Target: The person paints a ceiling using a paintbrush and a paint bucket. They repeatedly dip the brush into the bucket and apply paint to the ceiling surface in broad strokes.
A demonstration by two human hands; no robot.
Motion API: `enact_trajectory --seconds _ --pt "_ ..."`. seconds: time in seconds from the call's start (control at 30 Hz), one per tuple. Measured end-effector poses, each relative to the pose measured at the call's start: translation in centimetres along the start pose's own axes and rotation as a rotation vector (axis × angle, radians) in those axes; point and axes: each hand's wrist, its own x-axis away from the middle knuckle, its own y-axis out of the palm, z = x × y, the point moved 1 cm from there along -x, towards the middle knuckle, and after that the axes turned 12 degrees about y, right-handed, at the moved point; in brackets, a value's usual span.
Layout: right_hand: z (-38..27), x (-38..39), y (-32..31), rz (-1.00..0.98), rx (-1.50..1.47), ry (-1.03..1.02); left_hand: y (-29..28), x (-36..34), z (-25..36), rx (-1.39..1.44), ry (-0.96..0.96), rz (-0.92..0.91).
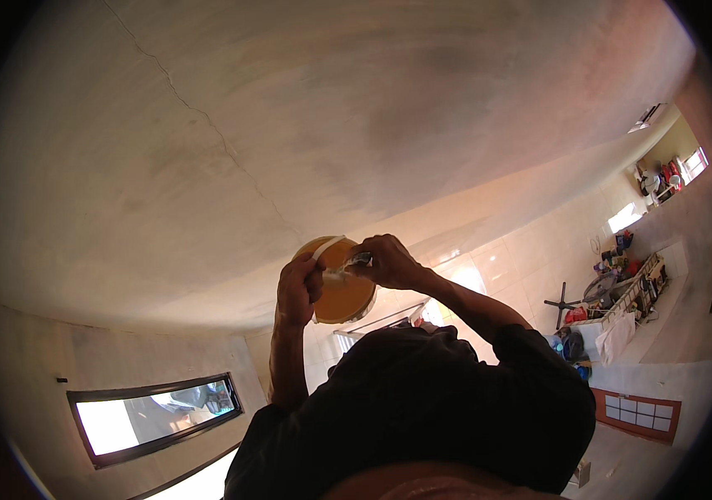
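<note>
A: Report the position of the round orange fixture [342,293].

B: It sits just below frame centre, raised against the pale ceiling [306,108]. The underside faces the camera. Its colour is orange-yellow, with a lighter rim along the upper edge.

A: State of the left hand [298,290]?

B: The left hand is at the 9 o'clock side of the fixture. The fingers are curled and clamped on its edge. The forearm runs almost straight down from the hand toward the lower frame.

A: State of the right hand [389,261]?

B: The right hand is at the 1 o'clock side of the fixture, resting over its upper rim. The fingers are pinched together on a small metallic part [359,261] that lies against the fixture. What kind of part it is cannot be told at this size. The right forearm runs off toward 4 o'clock into a dark sleeve [531,367].

A: Surroundings?

B: A thin crack [206,125] runs across the ceiling from 12 o'clock down toward the fixture. A dark-framed window [156,412] lies at 8 o'clock in the frame, bright with daylight. A cluttered shelf [622,292] with mixed items stands at 3 o'clock, against a tiled wall [531,250]. A red-framed panel [639,414] with small panes lies at 4 o'clock. A second bright window [693,164] shows at 2 o'clock, near the frame rim.
</note>
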Motion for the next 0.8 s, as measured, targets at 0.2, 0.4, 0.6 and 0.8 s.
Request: enact_trajectory --seconds 0.2,0.4,0.6,0.8 --pt "0.9 0.9 0.5 -0.187 -0.376 0.147 -0.1 -0.2 0.4 -0.018 -0.013 0.052" --pt "2.1 2.9 -9.0 0.111 -0.620 0.122 -1.6 0.6 0.8 0.049 0.034 0.146" --pt "1.5 -0.3 -21.2 0.692 -0.647 -0.092 -0.4 0.4 0.8 0.017 0.079 0.132" --pt "3.6 -4.9 -27.7 0.987 -0.542 -0.164 0.0 0.2 0.7 -0.038 0.087 0.180"
